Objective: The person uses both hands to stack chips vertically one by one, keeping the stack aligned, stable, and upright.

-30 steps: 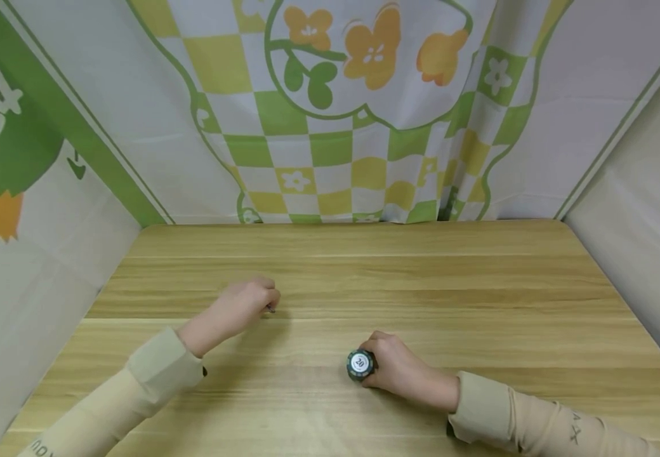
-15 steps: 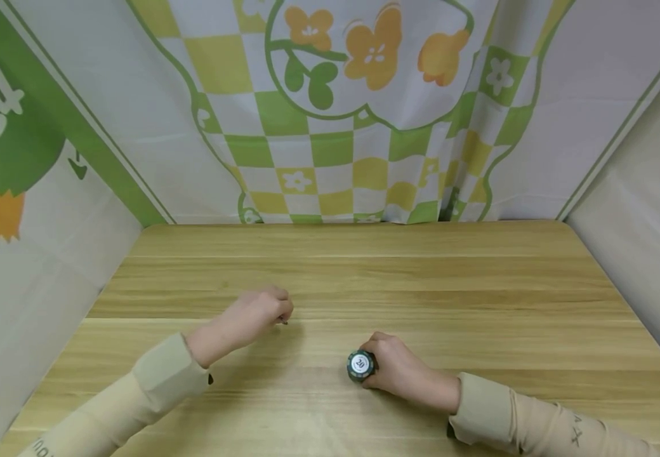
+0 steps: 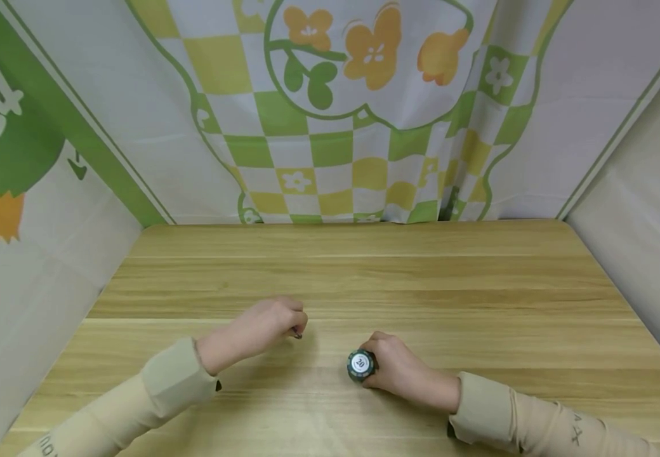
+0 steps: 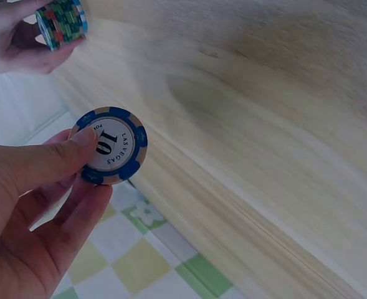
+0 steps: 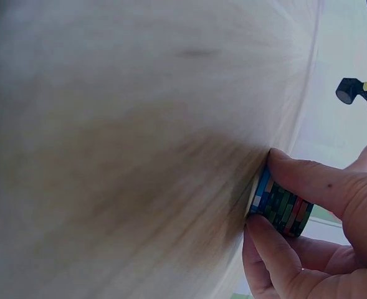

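Observation:
Between thumb and fingers, my left hand (image 3: 261,327) pinches one poker chip (image 4: 110,146), blue and tan at the rim, its white centre printed "10" and "LAS VEGAS". It is held above the table, left of a short stack of poker chips (image 3: 360,364). My right hand (image 3: 401,373) grips that stack by its sides, and its top chip is dark green with a "20". In the right wrist view the stack (image 5: 281,202) shows blue chips at the table end and green and red ones above. The left hand's chip is mostly hidden by fingers in the head view.
A wooden table (image 3: 478,273) spreads under both hands. Behind it hangs a green, yellow and white checked curtain (image 3: 330,149), with pale cloth walls at the left and right. A small black camera (image 5: 351,90) sits at the left wrist.
My left hand has moved right and nearer to me, toward the stack, carrying its poker chip. My right hand and the stack have stayed in place.

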Motion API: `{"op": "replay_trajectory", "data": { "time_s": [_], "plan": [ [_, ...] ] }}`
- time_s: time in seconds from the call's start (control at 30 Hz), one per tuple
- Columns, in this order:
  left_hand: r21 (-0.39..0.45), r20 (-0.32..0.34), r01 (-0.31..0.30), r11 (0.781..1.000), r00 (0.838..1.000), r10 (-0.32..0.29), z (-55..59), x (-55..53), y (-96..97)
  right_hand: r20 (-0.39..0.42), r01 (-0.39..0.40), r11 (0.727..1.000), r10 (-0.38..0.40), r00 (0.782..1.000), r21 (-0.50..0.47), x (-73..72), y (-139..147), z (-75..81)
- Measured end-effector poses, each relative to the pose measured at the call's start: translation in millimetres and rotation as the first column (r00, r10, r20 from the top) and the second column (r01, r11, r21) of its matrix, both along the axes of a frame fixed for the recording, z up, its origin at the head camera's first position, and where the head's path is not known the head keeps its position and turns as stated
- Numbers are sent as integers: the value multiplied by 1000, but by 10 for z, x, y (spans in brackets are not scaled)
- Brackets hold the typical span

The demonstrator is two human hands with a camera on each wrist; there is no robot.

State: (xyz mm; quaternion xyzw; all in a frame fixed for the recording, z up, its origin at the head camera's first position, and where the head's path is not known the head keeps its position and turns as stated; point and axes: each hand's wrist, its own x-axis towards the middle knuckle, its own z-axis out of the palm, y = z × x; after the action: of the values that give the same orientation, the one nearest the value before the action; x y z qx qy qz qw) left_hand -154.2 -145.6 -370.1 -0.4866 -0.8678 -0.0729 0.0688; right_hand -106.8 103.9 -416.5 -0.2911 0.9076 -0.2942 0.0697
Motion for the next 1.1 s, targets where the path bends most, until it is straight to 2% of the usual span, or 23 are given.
{"op": "replay_trajectory", "data": {
  "time_s": [0.37,0.53,0.8,1.0,1.1],
  "plan": [
    [14,91,48,999,995,-49,-37,18,135,9,9,1000,-9,1000,9,-2,6,-7],
    [-14,164,33,999,986,-30,-38,48,203,3,8,1000,-8,1000,13,-3,7,-1],
    [-2,321,10,1000,947,-9,-4,86,286,8,1,1000,-1,1000,6,-1,6,4],
    [29,387,-17,999,922,4,-11,98,314,-11,1,1000,-1,1000,7,-8,15,-6],
    [43,428,-37,998,904,15,-24,106,323,-9,1,1000,-1,1000,8,-8,18,-5]
  ]
}}
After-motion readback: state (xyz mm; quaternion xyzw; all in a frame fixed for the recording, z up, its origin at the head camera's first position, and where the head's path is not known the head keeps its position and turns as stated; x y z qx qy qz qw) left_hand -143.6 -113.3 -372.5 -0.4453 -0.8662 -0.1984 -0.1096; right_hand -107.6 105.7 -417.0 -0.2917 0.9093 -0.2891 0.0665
